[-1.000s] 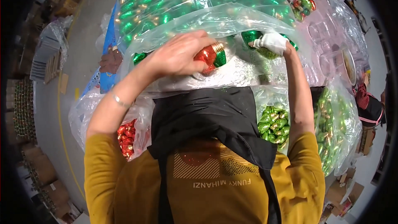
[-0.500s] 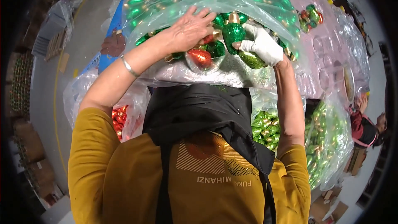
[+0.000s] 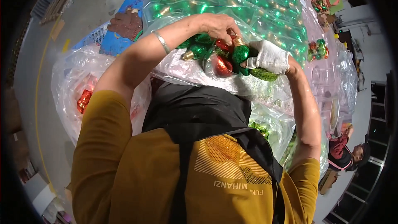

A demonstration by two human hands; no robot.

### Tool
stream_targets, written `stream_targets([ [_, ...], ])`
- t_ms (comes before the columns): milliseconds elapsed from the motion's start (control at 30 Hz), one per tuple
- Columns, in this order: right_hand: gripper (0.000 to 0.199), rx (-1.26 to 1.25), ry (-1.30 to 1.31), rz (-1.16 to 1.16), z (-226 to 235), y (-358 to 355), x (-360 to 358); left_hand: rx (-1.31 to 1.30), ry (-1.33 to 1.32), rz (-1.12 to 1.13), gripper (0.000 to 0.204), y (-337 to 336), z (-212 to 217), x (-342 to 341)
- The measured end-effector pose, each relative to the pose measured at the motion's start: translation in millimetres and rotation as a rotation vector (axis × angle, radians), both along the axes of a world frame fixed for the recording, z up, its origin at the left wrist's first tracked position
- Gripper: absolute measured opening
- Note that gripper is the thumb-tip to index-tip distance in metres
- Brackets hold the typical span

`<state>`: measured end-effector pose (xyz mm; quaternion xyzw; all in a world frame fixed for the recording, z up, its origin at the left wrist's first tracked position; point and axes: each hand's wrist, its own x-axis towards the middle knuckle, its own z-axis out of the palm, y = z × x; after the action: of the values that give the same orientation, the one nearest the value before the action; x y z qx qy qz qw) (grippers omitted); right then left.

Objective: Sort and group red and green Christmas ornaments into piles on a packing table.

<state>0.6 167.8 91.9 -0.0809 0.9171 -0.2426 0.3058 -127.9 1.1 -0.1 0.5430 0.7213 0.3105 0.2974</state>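
Observation:
My right hand [image 3: 269, 56], in a white glove with bare fingertips, grips a glittery green bulb-shaped ornament [image 3: 240, 54] with its gold cap pointing up. Below that palm sits a lighter green glitter ornament [image 3: 264, 74], partly covered by the glove. My bare left hand [image 3: 219, 25] bends its fingers down at the gold cap and a red ornament [image 3: 224, 45]; what its fingertips pinch is hidden. Just beneath lies a shiny red ornament [image 3: 223, 65] in clear plastic packaging [image 3: 209, 67]. Another green ornament [image 3: 197, 51] with a gold cap rests to the left.
A large clear bag of green ornaments [image 3: 224, 0] covers the far table. A brown glove [image 3: 126, 25] lies on a blue surface at left. Plastic bags with red ornaments [image 3: 84, 99] and green ones [image 3: 260, 129] flank me. Co-workers [image 3: 346, 153] sit at right.
The view has shifted. My left hand has moved from spread over the ornaments to bent fingers beside the gold cap. The green bulb ornament stays in my right hand.

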Motion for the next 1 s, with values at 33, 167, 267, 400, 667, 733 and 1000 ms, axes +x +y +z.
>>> stream_targets([
  [33,0.037,0.003,-0.008,-0.001,-1.4,-3.5,-3.5,-0.013,-0.028,-0.001,0.047,-0.3,-2.6,-1.3],
  [167,0.038,0.066,0.071,0.139,-5.2,-22.6,-15.8,-0.043,0.021,-0.022,0.042,4.5,-0.6,-11.3],
  [267,0.036,0.330,-0.071,0.259,8.0,-49.8,-23.6,0.013,0.156,-0.102,0.037,-2.9,6.5,-10.5],
  [400,0.032,0.069,-0.068,0.378,-14.8,-24.0,-37.1,0.362,0.452,0.140,0.026,-21.5,34.1,36.8],
  [667,0.025,-0.457,0.155,-0.254,-29.3,9.0,-12.2,0.283,0.348,0.098,0.017,-29.5,16.9,52.8],
  [733,0.026,-0.526,0.393,-0.405,-44.9,-4.2,1.5,0.317,0.389,0.095,0.016,-28.2,12.9,54.2],
  [1000,0.020,-0.544,0.605,-0.345,-50.2,-16.4,23.9,0.294,0.462,0.097,0.016,-29.2,11.4,58.6],
])
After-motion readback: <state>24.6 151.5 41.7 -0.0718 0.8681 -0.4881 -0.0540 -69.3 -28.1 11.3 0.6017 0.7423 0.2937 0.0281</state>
